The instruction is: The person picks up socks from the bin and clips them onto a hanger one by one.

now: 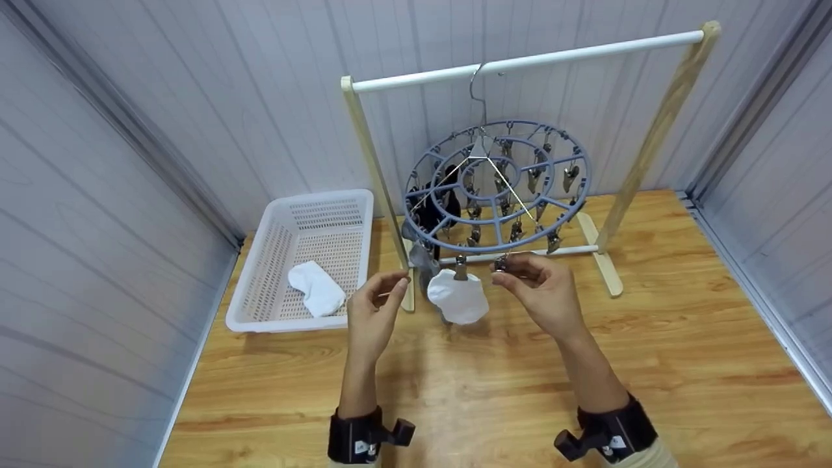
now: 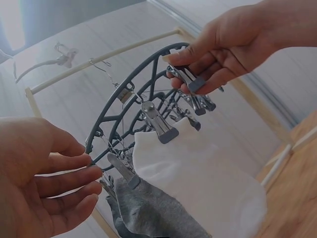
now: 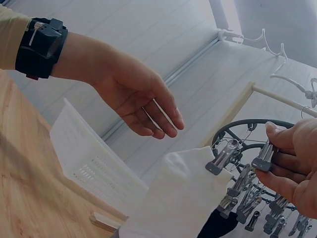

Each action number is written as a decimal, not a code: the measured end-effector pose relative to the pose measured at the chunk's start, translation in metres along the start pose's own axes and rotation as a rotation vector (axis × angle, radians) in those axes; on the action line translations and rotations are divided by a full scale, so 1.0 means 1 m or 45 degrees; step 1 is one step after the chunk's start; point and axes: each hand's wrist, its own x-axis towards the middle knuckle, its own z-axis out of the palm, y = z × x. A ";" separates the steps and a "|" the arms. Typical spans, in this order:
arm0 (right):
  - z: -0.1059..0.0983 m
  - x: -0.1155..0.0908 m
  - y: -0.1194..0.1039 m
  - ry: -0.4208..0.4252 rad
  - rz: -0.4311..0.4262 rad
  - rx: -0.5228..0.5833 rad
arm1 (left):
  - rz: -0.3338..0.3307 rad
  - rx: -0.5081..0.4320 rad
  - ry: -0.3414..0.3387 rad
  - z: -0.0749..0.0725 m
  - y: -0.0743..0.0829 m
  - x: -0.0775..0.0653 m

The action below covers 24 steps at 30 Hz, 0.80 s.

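A white sock (image 1: 459,298) hangs by its cuff from a metal clip (image 2: 159,123) at the front of the round blue-grey drying hanger (image 1: 497,246). Just right of that sock, my right hand (image 1: 543,289) pinches another metal clip (image 3: 264,157) between thumb and fingers, with no sock in its jaws. My left hand (image 1: 376,312) is at the sock's left, fingers loosely bent and holding nothing. In the left wrist view its fingertips are near the hanger's rim, beside a clipped grey sock (image 2: 153,208). A second white sock (image 1: 316,289) lies in the white basket (image 1: 234,312).
The hanger hooks over the white bar (image 1: 416,79) of a wooden-legged rack (image 1: 656,136). Dark socks (image 1: 437,201) hang at its back left, and several clips dangle around its rings. The basket stands left of the rack on the wood-grain surface (image 1: 481,403); panelled walls enclose it.
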 end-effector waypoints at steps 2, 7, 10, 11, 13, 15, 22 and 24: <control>0.001 0.000 -0.001 0.001 0.010 0.006 | 0.005 0.005 0.000 -0.001 0.000 0.000; 0.002 0.000 -0.002 0.004 0.033 -0.030 | 0.002 -0.017 0.005 -0.006 0.001 0.000; 0.002 -0.001 -0.001 0.002 0.040 -0.049 | -0.005 -0.032 0.009 -0.008 0.002 0.000; 0.002 -0.001 -0.001 -0.001 0.039 -0.050 | -0.005 -0.031 0.010 -0.009 0.002 0.000; 0.002 0.000 -0.001 -0.010 0.033 -0.055 | -0.006 -0.024 0.015 -0.010 0.001 0.000; 0.002 0.000 0.000 -0.016 0.025 -0.056 | -0.011 -0.015 0.018 -0.010 0.001 0.000; 0.003 0.000 0.001 -0.016 0.034 -0.052 | -0.024 -0.012 0.025 -0.011 0.002 0.000; 0.003 0.000 0.002 -0.012 0.038 -0.053 | -0.021 -0.010 0.027 -0.012 0.002 0.000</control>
